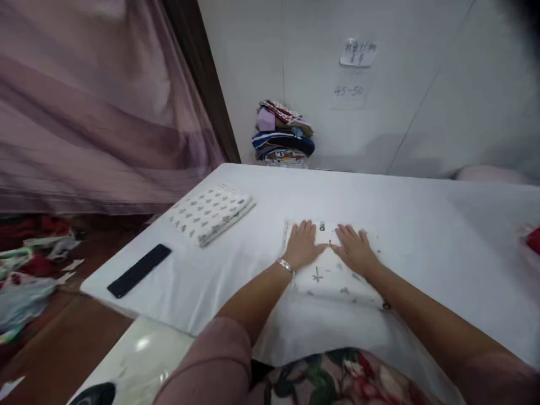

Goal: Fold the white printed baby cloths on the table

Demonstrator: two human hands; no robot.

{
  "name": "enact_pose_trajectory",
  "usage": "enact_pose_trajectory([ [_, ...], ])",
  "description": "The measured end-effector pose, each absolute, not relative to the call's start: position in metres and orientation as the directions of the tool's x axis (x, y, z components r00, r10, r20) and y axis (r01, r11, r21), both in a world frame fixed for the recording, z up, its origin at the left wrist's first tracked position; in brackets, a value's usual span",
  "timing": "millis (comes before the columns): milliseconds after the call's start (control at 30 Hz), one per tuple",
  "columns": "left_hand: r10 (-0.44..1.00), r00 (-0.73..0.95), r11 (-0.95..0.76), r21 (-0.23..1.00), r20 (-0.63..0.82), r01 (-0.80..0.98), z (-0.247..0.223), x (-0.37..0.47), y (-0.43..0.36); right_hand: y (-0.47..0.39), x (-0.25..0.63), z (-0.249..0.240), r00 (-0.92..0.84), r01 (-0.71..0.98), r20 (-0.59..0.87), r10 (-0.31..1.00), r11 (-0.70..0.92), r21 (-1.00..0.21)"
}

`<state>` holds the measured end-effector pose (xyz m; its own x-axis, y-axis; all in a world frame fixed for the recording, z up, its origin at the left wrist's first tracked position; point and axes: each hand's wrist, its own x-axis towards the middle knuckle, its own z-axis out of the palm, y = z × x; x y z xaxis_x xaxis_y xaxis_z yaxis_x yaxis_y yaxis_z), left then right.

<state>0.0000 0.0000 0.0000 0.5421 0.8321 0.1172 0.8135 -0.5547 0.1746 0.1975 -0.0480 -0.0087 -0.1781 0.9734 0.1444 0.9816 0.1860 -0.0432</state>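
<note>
A white folded cloth [329, 275] with small dark prints lies on the white-covered table right in front of me. Flat on its left half rests my left hand [302, 244], fingers stretched out, a silver bracelet at the wrist. My right hand [355, 249] presses down on the right half, also spread. The two thumbs point toward each other and nearly meet at the middle. Thin, whitish see-through material [320, 320] extends from the cloth toward my lap; whether it is a plastic bag I cannot tell. Neither hand grips anything.
Further left lies another folded printed cloth [211, 211], with a black phone-like slab [139, 270] near the table's left edge. A stack of folded textiles [283, 135] stands against the wall. Pink curtain fabric [105, 112] hangs at left, above clutter on the floor.
</note>
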Motion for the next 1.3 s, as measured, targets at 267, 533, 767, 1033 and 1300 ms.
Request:
enact_pose_trajectory([
  [267,0.831,0.547,-0.555,0.193,0.097,0.809,0.006,0.0,0.003,-0.044,0.198,-0.013,-0.176,0.978,0.167,0.97,0.192,-0.085],
  [533,0.884,0.466,-0.464,0.23,0.05,0.855,0.01,-0.025,0.005,-0.045,0.196,-0.007,-0.158,0.972,0.111,0.981,0.175,-0.157],
  [767,0.881,0.473,-0.465,0.229,0.021,0.855,0.008,-0.023,0.007,-0.037,0.2,0.006,-0.134,0.954,0.0,0.991,0.129,-0.269],
  [1033,0.877,0.48,-0.462,0.238,-0.02,0.854,0.012,-0.022,0.006,-0.049,0.247,-0.008,0.066,0.955,0.056,0.996,-0.047,-0.293],
  [1300,0.878,0.478,-0.465,0.285,0.024,0.839,0.013,-0.023,0.006,-0.043,0.251,-0.012,0.071,0.876,0.059,0.996,-0.034,-0.48],
])
